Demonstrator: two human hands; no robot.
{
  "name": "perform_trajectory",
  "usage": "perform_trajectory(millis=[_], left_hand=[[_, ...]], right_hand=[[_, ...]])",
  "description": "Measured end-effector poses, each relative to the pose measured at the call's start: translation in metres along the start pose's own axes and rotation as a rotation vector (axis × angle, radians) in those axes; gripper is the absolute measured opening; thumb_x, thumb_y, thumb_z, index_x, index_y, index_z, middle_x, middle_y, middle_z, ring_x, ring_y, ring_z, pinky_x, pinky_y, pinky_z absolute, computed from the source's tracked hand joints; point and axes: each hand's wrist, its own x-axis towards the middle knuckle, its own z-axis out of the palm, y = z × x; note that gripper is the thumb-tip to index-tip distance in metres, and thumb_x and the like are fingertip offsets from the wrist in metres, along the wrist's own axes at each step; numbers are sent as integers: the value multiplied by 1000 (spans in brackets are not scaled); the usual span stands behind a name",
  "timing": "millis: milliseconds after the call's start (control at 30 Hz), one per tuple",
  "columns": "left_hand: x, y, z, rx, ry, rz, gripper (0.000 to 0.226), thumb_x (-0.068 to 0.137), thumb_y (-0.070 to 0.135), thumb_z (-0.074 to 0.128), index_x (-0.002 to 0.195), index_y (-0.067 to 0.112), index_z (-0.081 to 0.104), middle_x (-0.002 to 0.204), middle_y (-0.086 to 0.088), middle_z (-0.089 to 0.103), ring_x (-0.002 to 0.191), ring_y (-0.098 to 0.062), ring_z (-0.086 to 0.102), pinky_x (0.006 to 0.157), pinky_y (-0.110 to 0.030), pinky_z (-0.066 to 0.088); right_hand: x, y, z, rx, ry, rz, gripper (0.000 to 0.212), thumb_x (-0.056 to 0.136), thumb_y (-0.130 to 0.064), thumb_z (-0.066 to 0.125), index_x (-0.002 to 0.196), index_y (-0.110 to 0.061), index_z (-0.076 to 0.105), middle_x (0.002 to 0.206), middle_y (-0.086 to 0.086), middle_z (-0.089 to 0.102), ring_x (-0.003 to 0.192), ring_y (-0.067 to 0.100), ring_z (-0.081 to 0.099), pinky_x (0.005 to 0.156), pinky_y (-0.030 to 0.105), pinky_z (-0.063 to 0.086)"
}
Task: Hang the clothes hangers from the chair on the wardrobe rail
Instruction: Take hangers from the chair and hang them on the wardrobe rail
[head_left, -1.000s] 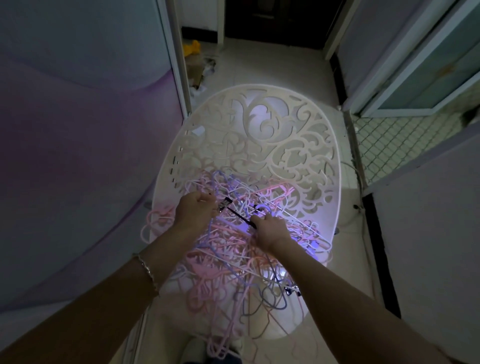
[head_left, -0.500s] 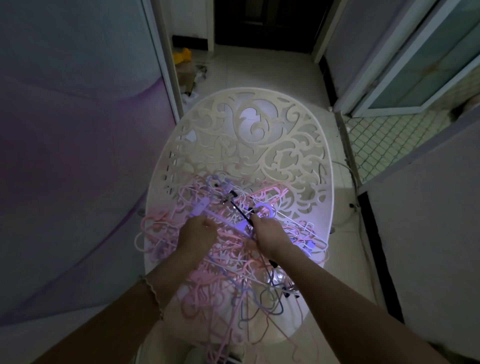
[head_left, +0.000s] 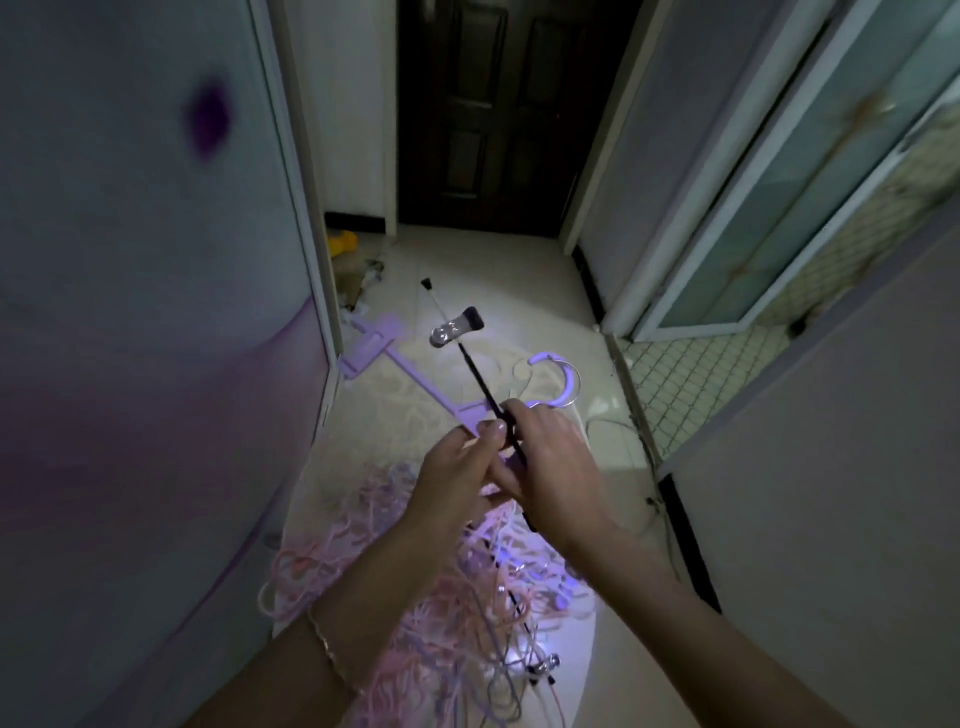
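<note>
- The thumb and fingers (head_left: 492, 429) of your left hand (head_left: 457, 483) pinch the flat bar of a lilac plastic hanger (head_left: 415, 382) with a wide hook.
- The fingers (head_left: 519, 414) of your right hand (head_left: 558, 467) are curled round that hanger's neck below the hook. They also close on a thin black rod hanger (head_left: 480, 382) with clear clips, which crosses it.
- Half a second ago both hands were down in the tangle on the seat. Now they are raised, and the two hangers have come up with them.
- The lilac bar slants up and left from your fingers. The black rod runs up to a clip ahead of them, and its lower end trails back into the heap.
- Below your wrists, the white openwork chair (head_left: 584, 621) holds the pile of pink and lilac hangers (head_left: 415, 597).
- A thin bracelet (head_left: 327, 644) sits on your left wrist.
- Your view has tipped up and takes in a dark panelled door (head_left: 498, 114) at the end of the pale floor.
</note>
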Motion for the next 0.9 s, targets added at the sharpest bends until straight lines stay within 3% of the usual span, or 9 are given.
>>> perform_trajectory(millis=[67, 200, 367, 467, 567, 667, 733, 800, 900], left_hand=[[-19, 35, 10, -95, 38, 43, 21, 94, 21, 56, 106, 5, 63, 102, -11, 73, 93, -29, 69, 82, -44, 56], [-61, 90, 16, -159, -6, 106, 25, 94, 22, 58, 115, 8, 63, 108, -10, 72, 100, -30, 69, 84, -45, 57], [-111, 140, 27, -221, 9, 126, 20, 93, 21, 59, 111, 13, 64, 97, -6, 71, 88, -25, 69, 68, -34, 57], [-141, 161, 32, -184, 73, 223, 14, 94, 17, 58, 105, 12, 65, 103, -11, 71, 100, -28, 68, 76, -40, 58], [-175, 175, 38, -176, 132, 330, 13, 93, 15, 58, 105, 11, 63, 98, -11, 69, 100, -28, 68, 85, -46, 56], [-217, 178, 44, -173, 192, 413, 8, 93, 16, 59, 100, 12, 62, 95, -10, 66, 93, -24, 67, 81, -43, 58], [-247, 173, 49, -186, 253, 447, 7, 93, 17, 59, 96, 12, 62, 90, -9, 65, 88, -23, 67, 75, -39, 60], [-283, 162, 52, -206, 302, 483, 10, 93, 19, 59, 96, 10, 63, 87, -11, 64, 88, -24, 67, 72, -38, 60], [-340, 144, 55, -259, 342, 525, 11, 93, 17, 59, 94, 7, 61, 83, -15, 63, 79, -24, 66, 71, -38, 60]], right_hand=[[12, -25, -45, 29, 66, -39, 38, 78, -29, 64, 113, -16, 56, 89, 0, 61, 81, 25, 56, 68, 35, 45], [26, -66, -122, 181, 58, -47, 41, 80, -30, 66, 113, -27, 42, 97, -6, 65, 79, 18, 58, 67, 35, 47], [26, -99, -187, 279, 80, -121, 33, 84, -34, 64, 102, -24, 38, 81, -5, 63, 73, 16, 58, 64, 36, 48], [23, -107, -214, 350, 152, -93, 25, 89, -39, 58, 97, -26, 38, 86, -10, 63, 73, 8, 59, 65, 33, 50], [21, -113, -235, 408, 209, -60, 18, 89, -33, 58, 86, -23, 43, 73, -9, 60, 63, 10, 57, 60, 39, 49], [11, -122, -254, 493, 243, -30, 24, 89, -34, 57, 74, -21, 44, 60, -6, 51, 52, 12, 47, 54, 38, 42], [2, -128, -268, 658, 213, -32, 23, 92, -37, 55, 76, -22, 49, 63, -3, 54, 56, 14, 49, 56, 39, 44], [-12, -142, -284, 824, 132, -110, 15, 96, -33, 51, 85, -27, 58, 74, -5, 63, 65, 12, 57, 61, 33, 49], [-35, -170, -306, 941, 57, -268, 19, 99, -20, 47, 87, -25, 62, 75, -4, 63, 60, 1, 57, 54, 13, 45]])
